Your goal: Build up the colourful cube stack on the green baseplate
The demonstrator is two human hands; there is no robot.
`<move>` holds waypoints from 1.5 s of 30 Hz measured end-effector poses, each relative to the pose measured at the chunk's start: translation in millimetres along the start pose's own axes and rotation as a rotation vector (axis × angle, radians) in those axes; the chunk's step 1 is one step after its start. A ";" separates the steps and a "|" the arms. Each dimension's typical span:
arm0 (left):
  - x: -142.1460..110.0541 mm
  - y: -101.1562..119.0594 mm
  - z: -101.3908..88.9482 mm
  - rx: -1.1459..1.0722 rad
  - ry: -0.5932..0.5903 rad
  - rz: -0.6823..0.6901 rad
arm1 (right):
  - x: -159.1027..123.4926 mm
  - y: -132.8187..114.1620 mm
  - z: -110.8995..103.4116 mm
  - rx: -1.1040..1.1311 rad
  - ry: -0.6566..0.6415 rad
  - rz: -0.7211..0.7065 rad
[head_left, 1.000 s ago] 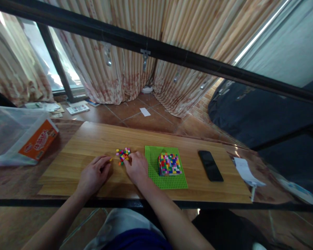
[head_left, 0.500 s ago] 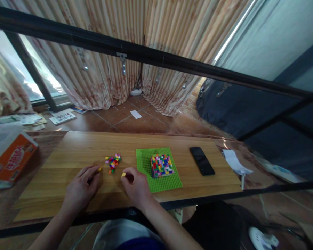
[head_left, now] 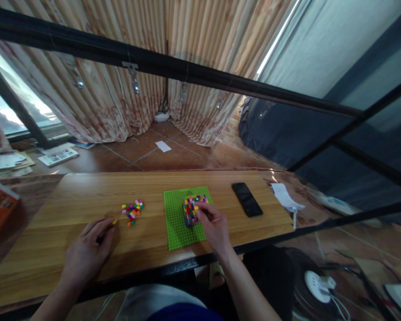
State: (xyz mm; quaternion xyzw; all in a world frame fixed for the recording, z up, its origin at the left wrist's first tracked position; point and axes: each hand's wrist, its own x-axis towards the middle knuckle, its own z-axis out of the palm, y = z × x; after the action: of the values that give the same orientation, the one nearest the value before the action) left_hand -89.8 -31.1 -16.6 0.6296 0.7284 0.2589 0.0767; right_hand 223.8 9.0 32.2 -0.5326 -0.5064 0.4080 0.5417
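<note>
A block built of many small coloured bricks point(head_left: 190, 206) stands on a green studded baseplate point(head_left: 175, 225). My right hand point(head_left: 216, 227) reaches over the block's right side and covers part of it. Its thumb and forefinger are pinched on a small yellow brick point(head_left: 196, 208) at the block's top. Left of the baseplate, loose coloured bricks point(head_left: 132, 211) lie in a small heap on the wooden table. My left hand point(head_left: 88, 247) rests on the tabletop near that heap, with a yellow brick point(head_left: 114, 221) at its closed fingertips.
A black phone point(head_left: 247, 199) lies on the table point(head_left: 96, 191), right of the baseplate. A dark metal bar point(head_left: 173, 67) crosses above the far side. White paper point(head_left: 285, 196) is beyond the right end, and an orange-and-white package point(head_left: 0, 207) is at the far left.
My right hand has moved right with its yellow brick, from beside the loose heap to the top of the block. The left hand keeps its place near the heap. The view has shifted slightly.
</note>
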 end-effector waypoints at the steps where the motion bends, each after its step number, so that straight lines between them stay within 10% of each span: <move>1: 0.1 0.4 0.0 -0.006 -0.004 -0.009 | 4.3 -1.0 -4.0 -0.047 0.008 -0.032; 17: 0.0 4.0 -1.6 -0.013 -0.020 -0.018 | 45.2 -8.2 -3.4 -0.784 -0.278 -0.430; 45: -1.4 3.7 2.3 -0.018 0.018 0.017 | 30.2 -2.2 21.0 -0.862 -0.070 -0.300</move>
State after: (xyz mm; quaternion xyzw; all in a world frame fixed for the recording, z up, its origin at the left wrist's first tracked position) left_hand -85.2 -31.5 -17.1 0.6329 0.7213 0.2718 0.0734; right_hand 207.6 41.8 36.1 -0.6160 -0.7195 0.0947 0.3065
